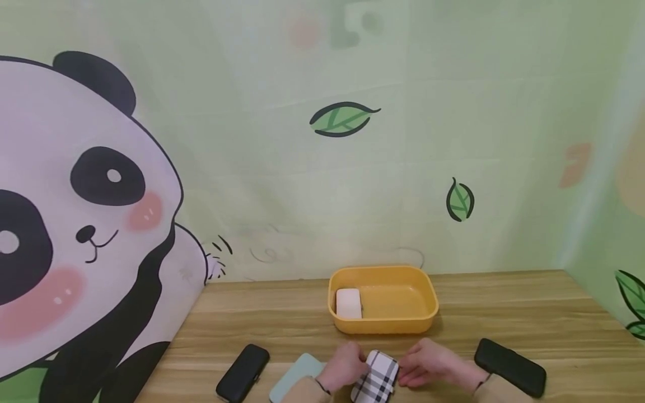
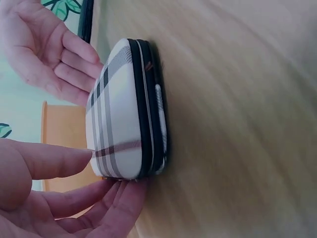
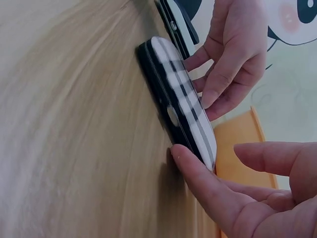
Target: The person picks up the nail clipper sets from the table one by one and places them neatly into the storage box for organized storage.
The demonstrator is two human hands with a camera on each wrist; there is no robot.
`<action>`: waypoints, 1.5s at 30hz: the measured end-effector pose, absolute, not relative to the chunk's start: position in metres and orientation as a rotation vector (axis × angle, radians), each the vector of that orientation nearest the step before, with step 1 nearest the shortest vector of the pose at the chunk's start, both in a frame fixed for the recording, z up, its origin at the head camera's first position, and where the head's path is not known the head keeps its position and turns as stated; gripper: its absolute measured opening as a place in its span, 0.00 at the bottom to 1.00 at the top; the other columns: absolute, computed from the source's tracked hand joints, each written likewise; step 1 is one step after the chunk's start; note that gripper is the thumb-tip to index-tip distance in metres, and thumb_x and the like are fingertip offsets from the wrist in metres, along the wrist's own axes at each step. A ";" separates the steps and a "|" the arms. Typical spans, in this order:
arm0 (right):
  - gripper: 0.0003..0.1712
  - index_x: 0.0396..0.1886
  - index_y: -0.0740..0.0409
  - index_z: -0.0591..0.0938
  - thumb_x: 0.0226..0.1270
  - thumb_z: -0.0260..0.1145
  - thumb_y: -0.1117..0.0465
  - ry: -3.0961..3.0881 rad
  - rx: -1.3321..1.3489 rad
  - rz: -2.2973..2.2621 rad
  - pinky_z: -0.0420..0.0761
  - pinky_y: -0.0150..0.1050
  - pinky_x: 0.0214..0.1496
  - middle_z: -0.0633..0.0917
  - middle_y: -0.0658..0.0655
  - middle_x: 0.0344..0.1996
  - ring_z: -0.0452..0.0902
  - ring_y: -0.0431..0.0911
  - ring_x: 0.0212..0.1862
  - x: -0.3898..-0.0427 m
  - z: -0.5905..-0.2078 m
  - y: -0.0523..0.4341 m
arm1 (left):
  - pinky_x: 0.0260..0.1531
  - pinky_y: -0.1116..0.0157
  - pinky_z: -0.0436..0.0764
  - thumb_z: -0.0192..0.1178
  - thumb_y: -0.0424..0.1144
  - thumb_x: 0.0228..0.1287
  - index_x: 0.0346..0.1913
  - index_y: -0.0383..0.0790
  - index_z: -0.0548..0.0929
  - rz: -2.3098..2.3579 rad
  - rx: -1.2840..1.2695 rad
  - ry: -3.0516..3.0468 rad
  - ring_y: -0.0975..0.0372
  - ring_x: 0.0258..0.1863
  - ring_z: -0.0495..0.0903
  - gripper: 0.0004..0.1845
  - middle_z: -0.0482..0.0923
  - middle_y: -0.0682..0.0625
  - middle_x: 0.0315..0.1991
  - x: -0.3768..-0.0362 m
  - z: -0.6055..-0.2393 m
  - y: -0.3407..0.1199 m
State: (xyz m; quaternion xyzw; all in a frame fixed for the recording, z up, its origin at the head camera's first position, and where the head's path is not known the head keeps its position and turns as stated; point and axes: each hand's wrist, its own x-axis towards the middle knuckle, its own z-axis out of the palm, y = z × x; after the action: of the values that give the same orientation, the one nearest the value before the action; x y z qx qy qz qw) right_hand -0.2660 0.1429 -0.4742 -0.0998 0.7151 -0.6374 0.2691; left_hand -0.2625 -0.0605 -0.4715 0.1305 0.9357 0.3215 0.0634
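Observation:
A black-and-white plaid glasses case [image 1: 377, 376] with dark edges lies on the wooden table [image 1: 282, 302] between both hands. My left hand [image 1: 345, 365] pinches it, thumb on the checked lid and fingers against its side, as the left wrist view shows. On the other side, my right hand [image 1: 427, 362] has its fingers near or touching the case's edge; its thumb stands apart from the lid. In the right wrist view a round clasp [image 3: 173, 116] shows on the case's dark side.
Behind the hands stands a yellow bin [image 1: 398, 324] with a white case [image 1: 348, 303] at its left end. A light-green case [image 1: 297, 374] lies partly behind the left arm. One black case [image 1: 243, 373] is at the left, another [image 1: 511, 366] by the right forearm.

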 end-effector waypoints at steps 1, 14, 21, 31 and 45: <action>0.09 0.33 0.77 0.77 0.61 0.55 0.71 1.917 -0.260 -1.728 0.79 0.40 0.32 0.81 0.68 0.26 0.80 0.50 0.28 -0.266 -0.475 0.143 | 0.12 0.71 0.60 0.62 0.27 0.47 0.13 0.37 0.71 0.998 0.378 2.811 0.65 0.11 0.61 0.13 0.61 0.55 0.10 -0.262 -0.473 -0.060; 0.12 0.39 0.82 0.74 0.56 0.58 0.75 1.832 -0.167 -1.846 0.78 0.41 0.35 0.82 0.64 0.26 0.80 0.48 0.29 -0.263 -0.485 0.142 | 0.18 0.63 0.78 0.63 0.23 0.50 0.22 0.32 0.74 1.359 0.084 2.480 0.59 0.19 0.77 0.08 0.73 0.48 0.19 -0.256 -0.473 -0.059; 0.12 0.39 0.82 0.74 0.57 0.59 0.75 1.902 -0.160 -1.843 0.78 0.41 0.34 0.81 0.61 0.25 0.78 0.46 0.28 -0.260 -0.485 0.139 | 0.19 0.62 0.79 0.64 0.23 0.49 0.24 0.32 0.74 1.535 0.088 2.354 0.58 0.19 0.78 0.08 0.74 0.47 0.20 -0.254 -0.476 -0.061; 0.14 0.40 0.80 0.75 0.60 0.61 0.70 1.988 -0.080 -1.769 0.79 0.43 0.33 0.81 0.58 0.26 0.77 0.46 0.30 -0.258 -0.487 0.131 | 0.21 0.64 0.79 0.64 0.25 0.50 0.34 0.29 0.80 1.641 0.067 2.228 0.59 0.20 0.79 0.06 0.77 0.47 0.23 -0.255 -0.479 -0.063; 0.11 0.38 0.80 0.76 0.61 0.58 0.71 1.964 -0.103 -1.775 0.79 0.42 0.34 0.80 0.57 0.25 0.77 0.46 0.30 -0.257 -0.483 0.133 | 0.24 0.63 0.79 0.62 0.24 0.52 0.33 0.28 0.80 1.672 0.068 2.202 0.59 0.23 0.78 0.05 0.76 0.47 0.23 -0.252 -0.474 -0.059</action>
State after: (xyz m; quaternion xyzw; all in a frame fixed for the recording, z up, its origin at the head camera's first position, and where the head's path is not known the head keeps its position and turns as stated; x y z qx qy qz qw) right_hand -0.2569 0.1327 -0.4835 -0.0377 0.7190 -0.6498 0.2435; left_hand -0.2520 -0.0590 -0.4738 0.0243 0.7821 0.5940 0.1870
